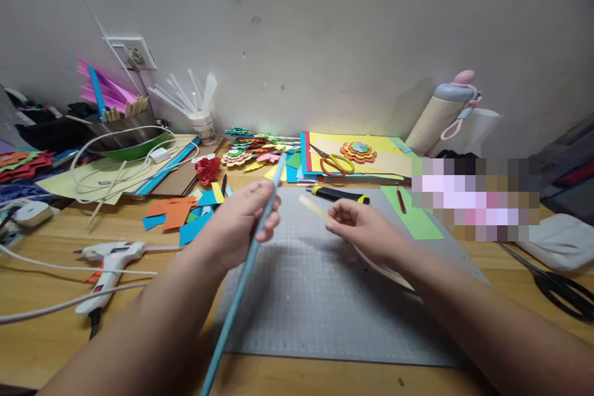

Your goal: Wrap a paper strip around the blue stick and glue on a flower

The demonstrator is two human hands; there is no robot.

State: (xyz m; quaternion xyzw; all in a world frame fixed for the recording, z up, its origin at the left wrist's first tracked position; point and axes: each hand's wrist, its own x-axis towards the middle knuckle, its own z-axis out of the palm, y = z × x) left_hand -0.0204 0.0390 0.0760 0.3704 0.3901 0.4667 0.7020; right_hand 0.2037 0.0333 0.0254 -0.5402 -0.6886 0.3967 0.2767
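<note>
My left hand (245, 216) is closed around a long thin blue stick (241, 288), which slants from the lower edge of the view up past my fingers. To its right, my right hand (357, 226) pinches a narrow pale yellow paper strip (313, 207); one end pokes out to the left and the rest trails under my wrist. Both hands hover over a grey cutting mat (315, 315). A black and yellow utility knife (337, 194) lies behind my right hand, beside a green paper piece (415, 216) with a dark red pen-like item on it.
A white glue gun (111, 266) with cables lies at left. Behind it are coloured paper scraps (174, 211). Scissors (336, 164) and a layered paper flower (358, 151) rest on stacked paper. Black scissors (563, 291) lie at right, near a bottle (439, 111).
</note>
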